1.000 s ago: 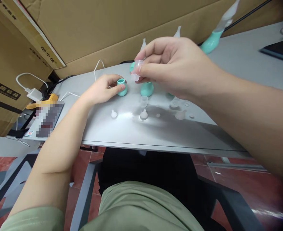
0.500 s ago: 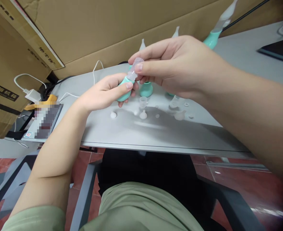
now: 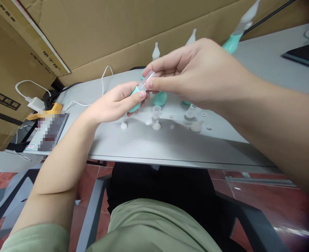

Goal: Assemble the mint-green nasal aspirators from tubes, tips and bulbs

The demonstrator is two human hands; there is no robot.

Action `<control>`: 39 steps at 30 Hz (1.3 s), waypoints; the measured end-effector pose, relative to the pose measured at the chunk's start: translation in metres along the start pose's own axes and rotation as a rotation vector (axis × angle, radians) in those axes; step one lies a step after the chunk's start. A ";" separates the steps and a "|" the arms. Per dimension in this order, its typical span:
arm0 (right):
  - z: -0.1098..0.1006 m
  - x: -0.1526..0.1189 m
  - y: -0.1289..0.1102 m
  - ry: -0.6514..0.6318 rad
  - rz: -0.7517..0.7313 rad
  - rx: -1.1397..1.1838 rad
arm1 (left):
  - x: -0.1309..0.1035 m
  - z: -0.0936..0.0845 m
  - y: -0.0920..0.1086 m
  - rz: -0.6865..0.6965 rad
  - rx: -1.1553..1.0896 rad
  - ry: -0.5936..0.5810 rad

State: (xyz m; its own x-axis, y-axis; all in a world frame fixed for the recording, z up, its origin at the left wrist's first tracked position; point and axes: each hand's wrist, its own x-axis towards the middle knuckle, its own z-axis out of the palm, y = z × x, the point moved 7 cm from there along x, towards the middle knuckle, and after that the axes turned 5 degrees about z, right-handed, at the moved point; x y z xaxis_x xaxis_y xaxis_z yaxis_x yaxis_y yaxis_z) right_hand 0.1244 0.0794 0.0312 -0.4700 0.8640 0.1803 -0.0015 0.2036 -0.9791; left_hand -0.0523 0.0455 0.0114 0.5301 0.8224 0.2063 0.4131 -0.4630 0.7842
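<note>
My left hand (image 3: pixel 119 99) is wrapped round a teal squeeze bulb (image 3: pixel 135 99), its mouth tilted up to the right. My right hand (image 3: pixel 180 75) pinches a clear plastic tube (image 3: pixel 148 77) between thumb and fingers. The tube's lower end meets the bulb's mouth; how deep it sits is hidden by my fingers. Beneath my right hand stands another teal bulb (image 3: pixel 160 99). In front of it are a clear cup-shaped piece (image 3: pixel 156 111) and a small white funnel-shaped tip (image 3: pixel 156 125). A white round piece (image 3: pixel 124 125) lies to the left.
More clear parts (image 3: pixel 190 112), a pale nozzle (image 3: pixel 196 126) and small discs (image 3: pixel 203 114) lie to the right. An assembled nasal aspirator (image 3: pixel 233 41) stands at the back right. Cardboard (image 3: pixel 123 31) walls the back. A pixelated device (image 3: pixel 50 133) and a white charger (image 3: pixel 37 104) are at left.
The clear tube has moved down and left against the bulb, with my right fingers lower on it. My left hand has barely moved.
</note>
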 end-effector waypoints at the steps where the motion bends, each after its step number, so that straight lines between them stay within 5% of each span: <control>1: -0.001 0.000 -0.001 0.006 -0.007 -0.074 | 0.000 0.000 0.000 0.001 0.009 -0.004; 6: 0.002 0.002 -0.006 -0.003 -0.045 -0.414 | -0.002 -0.003 -0.002 -0.015 0.099 -0.011; 14: 0.002 -0.002 -0.004 -0.043 -0.191 -0.492 | 0.000 -0.007 -0.007 -0.011 0.150 -0.034; 29: 0.014 0.001 -0.006 -0.123 -0.170 -0.620 | -0.001 -0.006 -0.004 0.004 0.134 -0.106; 35: 0.013 -0.022 -0.028 0.205 -0.480 -0.717 | -0.005 -0.038 -0.001 0.027 0.074 0.116; 37: 0.037 -0.030 -0.024 0.122 -0.564 -0.871 | -0.006 -0.049 -0.007 -0.002 0.107 0.190; 39: 0.071 -0.034 -0.004 -0.145 -0.535 -1.095 | -0.007 -0.054 -0.012 -0.027 0.164 0.212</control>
State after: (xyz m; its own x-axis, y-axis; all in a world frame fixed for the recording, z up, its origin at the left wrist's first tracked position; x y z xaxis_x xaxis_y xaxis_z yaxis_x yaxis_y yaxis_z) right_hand 0.0774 0.0164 0.0225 -0.7318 0.5079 0.4544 0.4849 0.8566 -0.1764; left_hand -0.1012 0.0632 0.0324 0.3580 0.8779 0.3179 0.5482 -0.4732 0.6896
